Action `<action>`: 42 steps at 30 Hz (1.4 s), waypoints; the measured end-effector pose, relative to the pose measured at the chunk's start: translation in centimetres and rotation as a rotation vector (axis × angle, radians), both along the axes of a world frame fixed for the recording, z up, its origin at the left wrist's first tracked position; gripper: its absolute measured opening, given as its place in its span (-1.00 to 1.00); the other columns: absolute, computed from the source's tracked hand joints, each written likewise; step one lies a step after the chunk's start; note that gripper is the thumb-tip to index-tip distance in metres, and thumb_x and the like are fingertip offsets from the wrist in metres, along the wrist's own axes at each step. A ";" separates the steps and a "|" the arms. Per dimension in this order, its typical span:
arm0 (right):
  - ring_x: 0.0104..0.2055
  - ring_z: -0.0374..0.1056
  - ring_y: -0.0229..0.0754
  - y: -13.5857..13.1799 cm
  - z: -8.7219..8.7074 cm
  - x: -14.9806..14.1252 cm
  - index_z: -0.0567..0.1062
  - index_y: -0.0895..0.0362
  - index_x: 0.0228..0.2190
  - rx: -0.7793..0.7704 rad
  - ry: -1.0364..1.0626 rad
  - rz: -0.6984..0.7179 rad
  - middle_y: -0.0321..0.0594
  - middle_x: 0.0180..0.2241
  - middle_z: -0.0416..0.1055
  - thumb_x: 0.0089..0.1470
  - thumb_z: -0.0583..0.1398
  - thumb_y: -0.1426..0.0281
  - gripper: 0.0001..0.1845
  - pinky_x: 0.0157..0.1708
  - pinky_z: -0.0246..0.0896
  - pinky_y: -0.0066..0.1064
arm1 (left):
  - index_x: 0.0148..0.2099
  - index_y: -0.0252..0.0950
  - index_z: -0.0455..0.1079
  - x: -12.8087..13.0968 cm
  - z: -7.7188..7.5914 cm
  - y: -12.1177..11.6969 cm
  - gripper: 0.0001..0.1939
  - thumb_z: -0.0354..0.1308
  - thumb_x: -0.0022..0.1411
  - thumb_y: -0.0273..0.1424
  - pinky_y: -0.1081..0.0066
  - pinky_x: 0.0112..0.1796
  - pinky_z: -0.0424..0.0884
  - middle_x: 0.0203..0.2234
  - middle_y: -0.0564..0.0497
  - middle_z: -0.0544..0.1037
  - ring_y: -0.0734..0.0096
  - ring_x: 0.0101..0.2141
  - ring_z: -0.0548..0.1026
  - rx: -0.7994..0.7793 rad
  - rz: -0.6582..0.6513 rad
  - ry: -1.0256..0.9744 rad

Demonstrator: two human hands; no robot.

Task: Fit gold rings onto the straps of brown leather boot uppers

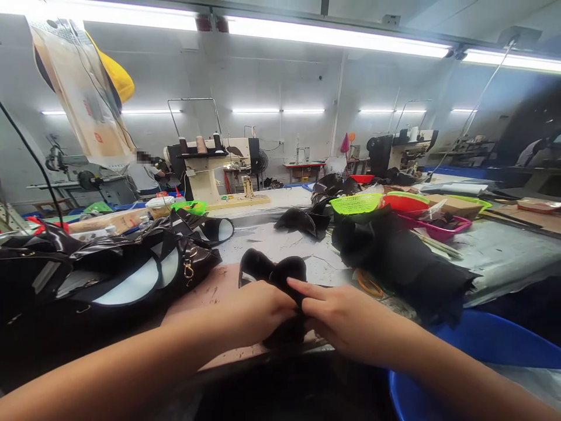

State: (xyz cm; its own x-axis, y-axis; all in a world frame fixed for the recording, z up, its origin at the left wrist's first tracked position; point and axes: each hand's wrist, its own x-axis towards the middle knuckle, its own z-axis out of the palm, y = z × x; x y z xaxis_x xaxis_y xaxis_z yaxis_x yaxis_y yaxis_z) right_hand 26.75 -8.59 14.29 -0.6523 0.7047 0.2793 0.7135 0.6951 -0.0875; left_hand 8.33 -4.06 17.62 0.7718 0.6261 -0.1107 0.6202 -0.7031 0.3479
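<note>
A black, soft piece [289, 269], perhaps leather or fabric, stands curled up on the table in front of me. My left hand [267, 310] is closed on its near side, with the fingertips hidden in the folds. From the right, my right hand [337, 316] grips the same piece, its index finger stretched along the top edge. What kind of article the piece is, I cannot tell. Left of my hands lies a heap of dark, shiny bags [149, 263] with pale inner faces and a gold-coloured clasp [189, 268].
Black sheets [403, 263] and orange-handled scissors [369, 284] lie to the right. Farther back are a green basket [356, 204], a red basket [405, 202] and a magenta basket [447, 229]. A blue tub [495, 339] stands at lower right. Sewing machines [205, 169] and a person [144, 175] are behind.
</note>
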 end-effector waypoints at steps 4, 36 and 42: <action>-0.39 0.41 -0.20 -0.1 -0.1 -0.3 0.46 0.16 -0.42 0.008 0.101 0.053 -0.10 -0.16 0.44 0.06 0.08 0.49 -0.85 -0.43 0.28 -0.44 | -0.45 -0.25 0.42 -0.1 -0.4 -0.6 -0.70 -0.10 0.20 -0.40 0.53 -0.54 0.12 -0.60 0.11 0.45 0.49 -0.56 0.33 0.041 0.071 -0.019; -0.21 0.33 -0.09 -0.4 -0.8 -1.7 0.41 0.18 -0.52 0.198 0.133 0.008 -0.01 -0.06 0.37 0.00 0.09 0.52 -0.87 -0.21 0.14 -0.22 | -0.29 -0.25 0.44 -1.8 -0.6 -1.0 -0.67 -0.17 0.23 -0.37 0.44 -0.44 0.22 -0.41 -0.01 0.56 0.30 -0.40 0.48 0.151 0.171 0.077; -0.21 0.36 -0.19 0.1 1.0 -1.8 0.41 0.16 -0.46 -0.264 0.135 0.013 -0.15 -0.20 0.42 0.03 0.13 0.51 -0.93 -0.21 0.26 -0.36 | -0.30 -0.22 0.44 -2.5 -0.8 -1.0 -0.68 -0.15 0.24 -0.33 0.45 -0.41 0.25 -0.43 0.03 0.55 0.33 -0.39 0.47 0.142 0.098 0.053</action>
